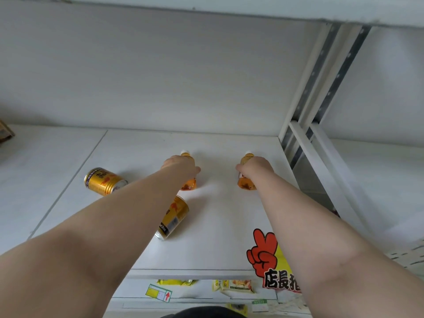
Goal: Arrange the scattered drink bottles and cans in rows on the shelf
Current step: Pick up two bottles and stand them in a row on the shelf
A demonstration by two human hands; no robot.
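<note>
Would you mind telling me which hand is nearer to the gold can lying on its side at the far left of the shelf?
Left. The left hand grips a bottle just right of the gold can; the right hand is farther right.

Head view looks down, close over the white shelf [229, 237]

I counted two orange drink bottles standing upright toward the back of the shelf [229, 226], one on the left [189, 183] and one on the right [246, 184]. Two gold cans lay on their sides, one near the left edge [104, 181] and one nearer the front [174, 218].
</note>
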